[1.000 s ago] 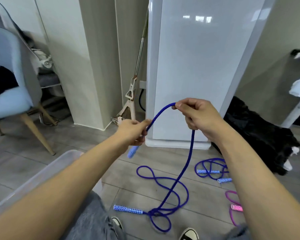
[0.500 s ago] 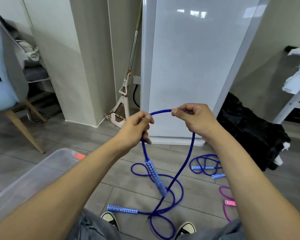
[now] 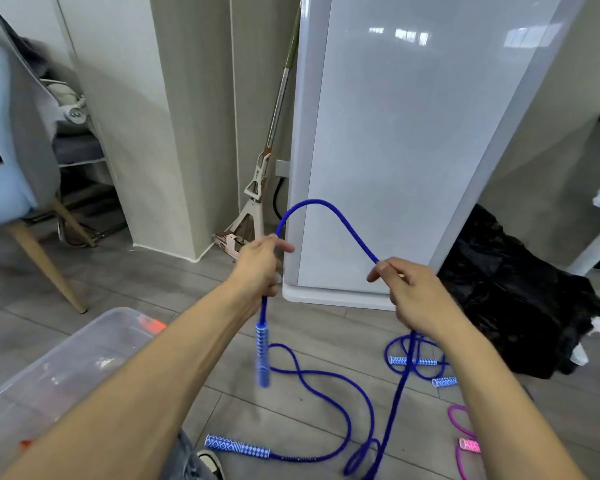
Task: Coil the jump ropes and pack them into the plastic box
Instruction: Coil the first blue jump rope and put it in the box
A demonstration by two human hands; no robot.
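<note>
We hold a blue jump rope (image 3: 326, 206) arched between both hands: left hand (image 3: 258, 268) grips it just above a dangling handle (image 3: 262, 355), right hand (image 3: 409, 292) pinches farther along (likely measuring a first loop). The rest trails on the floor (image 3: 291, 334); the plastic box (image 3: 84, 348) waits near left.

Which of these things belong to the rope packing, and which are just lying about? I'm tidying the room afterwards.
Part of the job:
blue rope, held by the left hand and right hand
second blue rope
pink rope
plastic box

Lying about:
mop
chair
black bag
</note>
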